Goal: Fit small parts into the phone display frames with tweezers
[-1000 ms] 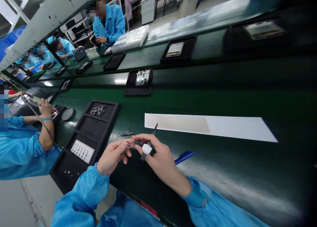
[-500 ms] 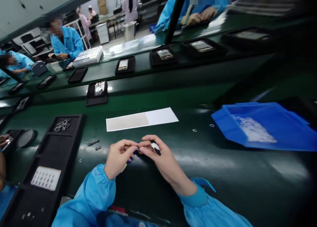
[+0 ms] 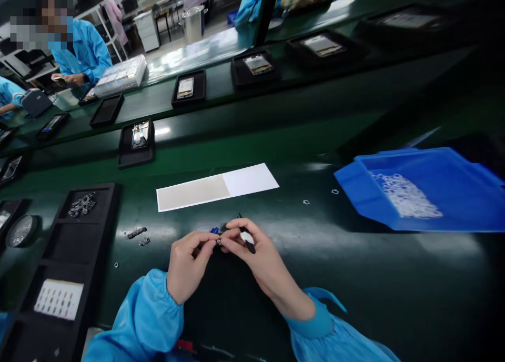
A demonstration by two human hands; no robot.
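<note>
Over the green work surface, my left hand (image 3: pixel 189 264) and my right hand (image 3: pixel 254 254) meet at the fingertips. Pinched between them is a tiny dark-and-light part (image 3: pixel 218 241), too small to name. A slim black tool with a white patch (image 3: pixel 248 240) is tucked in the fingers of my right hand; its kind is not clear. Something small and blue (image 3: pixel 214 230) shows just behind my left fingertips, partly hidden. Beyond my hands lies a white strip sheet (image 3: pixel 252 177) with a beige section. Small black parts (image 3: pixel 136 233) lie left of my left hand.
A blue bin (image 3: pixel 465 204) with many small white pieces stands at right. At left, a black compartment tray (image 3: pixel 94 246) holds dark parts and a white sticker sheet (image 3: pixel 59 299). Black trays with devices (image 3: pixel 136 143) line the far side. Co-workers in blue sit beyond.
The view has tilted down and shifted right. My hands stay together at the fingertips. The blue item, earlier below the left fingers, now shows behind the fingertips.
</note>
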